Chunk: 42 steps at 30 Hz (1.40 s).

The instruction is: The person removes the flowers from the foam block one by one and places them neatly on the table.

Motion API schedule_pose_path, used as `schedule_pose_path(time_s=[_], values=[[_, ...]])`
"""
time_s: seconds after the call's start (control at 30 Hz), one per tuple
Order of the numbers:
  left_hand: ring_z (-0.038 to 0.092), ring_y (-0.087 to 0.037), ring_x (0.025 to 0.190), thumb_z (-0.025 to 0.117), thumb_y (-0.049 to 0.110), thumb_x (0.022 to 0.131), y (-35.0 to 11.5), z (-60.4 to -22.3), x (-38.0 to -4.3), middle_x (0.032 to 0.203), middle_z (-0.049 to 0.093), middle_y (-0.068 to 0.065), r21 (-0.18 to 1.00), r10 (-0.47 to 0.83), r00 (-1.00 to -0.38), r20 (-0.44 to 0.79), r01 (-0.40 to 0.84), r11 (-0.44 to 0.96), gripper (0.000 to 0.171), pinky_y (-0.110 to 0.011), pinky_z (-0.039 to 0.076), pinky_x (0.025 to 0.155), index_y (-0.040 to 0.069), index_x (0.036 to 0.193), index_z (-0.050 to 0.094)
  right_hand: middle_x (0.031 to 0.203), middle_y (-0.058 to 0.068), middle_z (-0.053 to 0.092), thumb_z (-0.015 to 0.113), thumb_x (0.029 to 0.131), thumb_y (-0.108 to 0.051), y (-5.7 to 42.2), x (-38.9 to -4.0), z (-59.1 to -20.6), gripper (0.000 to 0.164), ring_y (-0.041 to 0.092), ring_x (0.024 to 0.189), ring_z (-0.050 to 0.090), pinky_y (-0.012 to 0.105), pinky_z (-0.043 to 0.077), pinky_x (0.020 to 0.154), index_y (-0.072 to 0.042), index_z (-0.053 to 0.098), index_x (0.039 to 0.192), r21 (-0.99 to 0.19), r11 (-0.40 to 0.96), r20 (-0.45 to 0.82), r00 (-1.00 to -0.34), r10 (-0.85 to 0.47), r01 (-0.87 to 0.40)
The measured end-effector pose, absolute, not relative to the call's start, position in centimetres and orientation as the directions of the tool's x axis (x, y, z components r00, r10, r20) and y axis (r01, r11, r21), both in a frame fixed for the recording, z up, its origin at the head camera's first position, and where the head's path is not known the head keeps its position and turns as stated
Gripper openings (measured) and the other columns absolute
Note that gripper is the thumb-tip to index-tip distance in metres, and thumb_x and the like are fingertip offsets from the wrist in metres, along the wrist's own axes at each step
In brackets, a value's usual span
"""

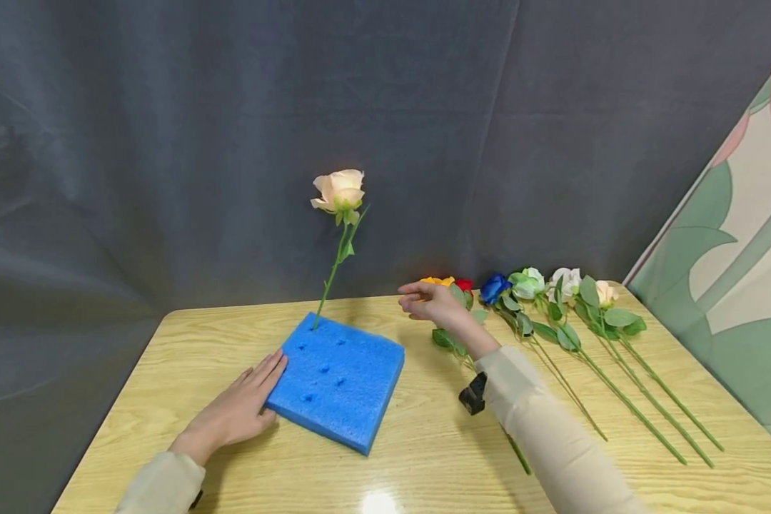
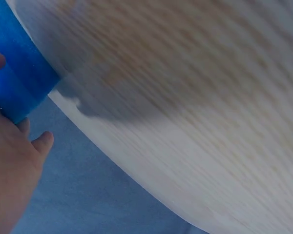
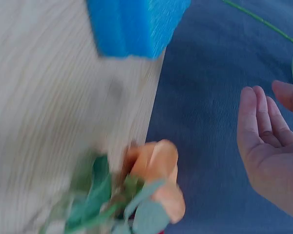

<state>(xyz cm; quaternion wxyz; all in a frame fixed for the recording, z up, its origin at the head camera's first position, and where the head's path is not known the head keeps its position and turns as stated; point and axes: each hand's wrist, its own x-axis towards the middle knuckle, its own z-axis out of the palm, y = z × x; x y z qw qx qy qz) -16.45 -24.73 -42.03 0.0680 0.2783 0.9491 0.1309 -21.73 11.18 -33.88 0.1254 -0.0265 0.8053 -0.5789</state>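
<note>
A square blue foam block [image 1: 366, 364] with several small holes lies on the table. From its far corner a peach rose [image 1: 342, 191] rises on a green stem, leaning slightly right. My left hand [image 1: 234, 410] touches the block's left edge with its straight fingers; the left wrist view shows this hand [image 2: 12, 170] beside the blue foam [image 2: 19, 73]. Right of the block, my right hand [image 1: 437, 305] is raised with nothing in it, its fingers loosely extended. Below it an orange rose [image 3: 158, 163] lies on the table, partly covered by the hand in the head view.
On the right lie a red rose [image 1: 464, 285], a blue rose [image 1: 493, 288], a greenish-white rose [image 1: 528, 283], a white rose [image 1: 565, 283] and another peach rose [image 1: 606, 293], stems toward the front. A dark curtain [image 1: 231, 143] hangs behind the table [image 1: 218, 343].
</note>
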Motion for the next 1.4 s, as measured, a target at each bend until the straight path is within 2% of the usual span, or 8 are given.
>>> schedule_pose_path(time_s=[0.23, 0.43, 0.6, 1.07, 1.4], values=[[0.020, -0.037, 0.147, 0.057, 0.014, 0.081, -24.8, -42.2, -16.2, 0.160, 0.015, -0.018, 0.284, 0.543, -0.838, -0.054, 0.508, 0.813, 0.082, -0.057, 0.024, 0.116, -0.001, 0.152, 0.018, 0.133, 0.024, 0.055, 0.051, 0.098, -0.007, 6.7, -23.0, -34.2, 0.037, 0.035, 0.122, 0.055, 0.043, 0.046, 0.105, 0.001, 0.051, 0.134, -0.977, 0.199, -0.116, -0.980, -0.160, 0.083], [0.019, -0.037, 0.147, 0.057, 0.011, 0.080, -24.7, -42.3, -16.4, 0.160, 0.014, -0.018, 0.275, 0.554, -0.831, -0.049, 0.522, 0.808, 0.083, -0.057, 0.024, 0.116, -0.001, 0.152, 0.017, 0.132, 0.021, 0.057, 0.051, 0.097, -0.006, 3.7, -23.6, -35.0, 0.037, 0.033, 0.122, 0.056, 0.042, 0.047, 0.104, 0.001, 0.052, 0.133, -0.984, 0.171, -0.076, -0.989, -0.126, 0.054], [0.018, -0.037, 0.147, 0.057, 0.010, 0.080, -24.6, -42.4, -16.4, 0.161, 0.013, -0.017, 0.270, 0.554, -0.831, -0.055, 0.521, 0.810, 0.084, -0.057, 0.024, 0.116, -0.001, 0.152, 0.016, 0.134, 0.025, 0.055, 0.050, 0.097, -0.002, 1.9, -23.8, -35.7, 0.038, 0.033, 0.124, 0.055, 0.042, 0.046, 0.105, 0.003, 0.051, 0.134, -0.989, 0.144, -0.037, -0.990, -0.134, 0.017], [0.017, -0.037, 0.147, 0.060, 0.008, 0.080, -24.7, -42.2, -16.3, 0.161, 0.012, -0.017, 0.274, 0.552, -0.832, -0.057, 0.519, 0.810, 0.085, -0.058, 0.023, 0.116, -0.001, 0.152, 0.016, 0.138, 0.023, 0.052, 0.050, 0.095, 0.003, -0.3, -24.2, -36.5, 0.045, 0.034, 0.127, 0.052, 0.040, 0.045, 0.106, 0.003, 0.044, 0.140, -0.997, 0.083, -0.008, -0.987, -0.163, -0.005], [0.017, -0.037, 0.148, 0.059, 0.006, 0.080, -24.6, -42.2, -16.4, 0.161, 0.011, -0.016, 0.269, 0.552, -0.831, -0.071, 0.517, 0.813, 0.085, -0.058, 0.024, 0.116, 0.000, 0.153, 0.015, 0.137, 0.026, 0.050, 0.050, 0.095, 0.004, -1.1, -24.4, -36.9, 0.048, 0.037, 0.128, 0.051, 0.039, 0.045, 0.107, 0.006, 0.039, 0.141, -1.000, 0.020, -0.014, -0.980, -0.196, 0.011]])
